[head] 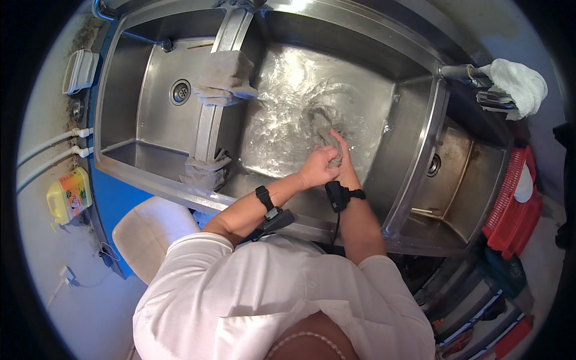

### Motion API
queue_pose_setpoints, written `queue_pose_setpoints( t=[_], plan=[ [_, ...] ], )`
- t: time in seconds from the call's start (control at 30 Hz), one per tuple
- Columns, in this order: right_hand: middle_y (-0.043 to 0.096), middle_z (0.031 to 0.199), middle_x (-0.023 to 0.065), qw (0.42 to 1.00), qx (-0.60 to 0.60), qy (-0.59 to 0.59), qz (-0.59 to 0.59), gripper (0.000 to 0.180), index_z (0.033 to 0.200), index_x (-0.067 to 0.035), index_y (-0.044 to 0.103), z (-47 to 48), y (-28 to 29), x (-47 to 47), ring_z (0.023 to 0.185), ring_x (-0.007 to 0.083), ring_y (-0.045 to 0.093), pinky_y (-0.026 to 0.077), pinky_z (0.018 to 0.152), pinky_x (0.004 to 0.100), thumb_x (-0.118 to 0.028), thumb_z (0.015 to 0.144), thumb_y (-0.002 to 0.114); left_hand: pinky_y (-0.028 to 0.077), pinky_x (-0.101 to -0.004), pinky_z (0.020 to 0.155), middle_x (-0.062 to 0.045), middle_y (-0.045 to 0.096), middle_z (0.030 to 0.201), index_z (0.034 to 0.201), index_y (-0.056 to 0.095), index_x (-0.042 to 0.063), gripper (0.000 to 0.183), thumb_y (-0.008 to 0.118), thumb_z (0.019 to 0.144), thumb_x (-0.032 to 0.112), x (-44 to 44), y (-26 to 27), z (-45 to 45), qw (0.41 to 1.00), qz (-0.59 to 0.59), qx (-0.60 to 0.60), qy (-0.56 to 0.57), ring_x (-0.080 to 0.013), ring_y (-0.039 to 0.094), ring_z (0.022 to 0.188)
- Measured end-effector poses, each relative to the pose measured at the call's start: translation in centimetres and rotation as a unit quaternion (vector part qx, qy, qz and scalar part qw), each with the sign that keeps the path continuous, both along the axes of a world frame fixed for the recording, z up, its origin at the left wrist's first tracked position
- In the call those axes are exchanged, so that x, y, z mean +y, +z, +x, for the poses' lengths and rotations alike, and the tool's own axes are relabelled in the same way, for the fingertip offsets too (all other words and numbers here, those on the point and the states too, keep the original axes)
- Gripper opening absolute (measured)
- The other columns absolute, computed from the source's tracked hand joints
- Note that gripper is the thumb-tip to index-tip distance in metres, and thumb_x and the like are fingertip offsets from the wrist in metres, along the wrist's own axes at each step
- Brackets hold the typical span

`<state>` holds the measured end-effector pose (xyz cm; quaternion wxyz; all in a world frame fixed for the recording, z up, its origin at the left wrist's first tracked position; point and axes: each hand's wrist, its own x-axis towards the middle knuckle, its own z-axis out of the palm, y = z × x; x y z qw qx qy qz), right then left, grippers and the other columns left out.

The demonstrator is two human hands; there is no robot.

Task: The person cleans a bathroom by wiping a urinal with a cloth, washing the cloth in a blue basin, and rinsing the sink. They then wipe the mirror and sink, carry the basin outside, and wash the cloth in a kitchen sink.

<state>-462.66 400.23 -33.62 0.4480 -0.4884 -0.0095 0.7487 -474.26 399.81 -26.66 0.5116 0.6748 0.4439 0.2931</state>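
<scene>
My left hand (319, 167) is closed in a fist around a wet grey cloth (322, 128), over the middle sink basin (407, 135). Close against it, my right hand (345, 157) grips the same cloth, its index finger stretched along the fabric. The far end of the cloth dips into rippling water (279, 117) in the basin. Part of the cloth is hidden inside my hands.
Two folded grey cloths, one farther (227, 74) and one nearer (208, 171), drape over the left divider. A left basin (157, 90) has a drain. Rightward are a smaller basin (454, 175), a white towel (517, 85) on a faucet and a red plastic basket (506, 202).
</scene>
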Motion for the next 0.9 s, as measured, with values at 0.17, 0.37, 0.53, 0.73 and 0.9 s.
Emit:
queue_pose_setpoints(
  t=[0.17, 0.37, 0.53, 0.73, 0.9],
  plan=[
    [0.056, 0.119, 0.0106, 0.994, 0.027, -0.093, -0.044, 0.044, 0.124, -0.003, 0.049, -1.1, 0.3, -1.6, 0.101, 0.0246, 0.057, 0.046, 0.090, 0.0386, -0.033, 0.092, 0.050, 0.046, -0.0441, 0.061, -0.018, 0.056, 0.070, 0.072, 0.055, 0.002, 0.025, 0.061, 0.079, 0.025, 1.1, 1.6, 0.9, 0.996, 0.057, 0.064, 0.024, -0.0394, 0.056, 0.068],
    [0.056, 0.117, 0.0093, 0.984, 0.026, -0.142, -0.107, 0.040, 0.126, -0.002, 0.047, -3.6, 1.0, -1.4, 0.104, 0.0239, 0.056, 0.046, 0.089, 0.0373, -0.023, 0.093, 0.050, 0.047, -0.0487, 0.065, -0.022, 0.061, 0.072, 0.078, 0.062, 0.003, 0.035, 0.055, 0.085, 0.036, 4.6, -3.9, -0.8, 0.957, -0.030, 0.240, 0.161, -0.0424, 0.059, 0.071],
    [0.039, 0.138, 0.0135, 0.978, -0.178, -0.004, -0.108, 0.056, 0.138, -0.004, 0.032, -2.9, 0.9, -1.7, 0.122, 0.0300, 0.043, 0.038, 0.098, 0.0469, -0.030, 0.092, 0.050, 0.046, -0.0496, 0.075, -0.028, 0.060, 0.088, 0.089, 0.064, 0.005, 0.036, 0.053, 0.088, 0.039, 4.6, -8.3, -6.1, 0.914, -0.114, 0.320, 0.224, -0.0443, 0.058, 0.087],
    [0.019, 0.148, 0.0164, 0.965, -0.197, 0.010, -0.173, 0.071, 0.143, -0.007, 0.022, -3.4, -2.0, -2.4, 0.129, 0.0350, 0.031, 0.034, 0.097, 0.0596, -0.047, 0.091, 0.050, 0.042, -0.0464, 0.091, -0.031, 0.036, 0.131, 0.121, 0.052, 0.012, 0.048, 0.061, 0.084, 0.042, -0.1, -11.6, -5.5, 0.868, -0.111, 0.459, 0.154, -0.0470, 0.047, 0.109],
    [0.044, 0.134, 0.0148, 0.981, 0.053, -0.034, -0.184, 0.069, 0.137, -0.005, 0.035, -4.3, -3.4, -1.4, 0.120, 0.0298, 0.045, 0.038, 0.100, 0.0456, -0.058, 0.092, 0.039, 0.041, -0.0468, 0.090, -0.023, 0.053, 0.112, 0.098, 0.064, 0.006, 0.037, 0.069, 0.066, 0.025, 0.9, -11.7, -3.4, 0.968, -0.059, 0.221, -0.107, -0.0420, 0.048, 0.107]
  ],
)
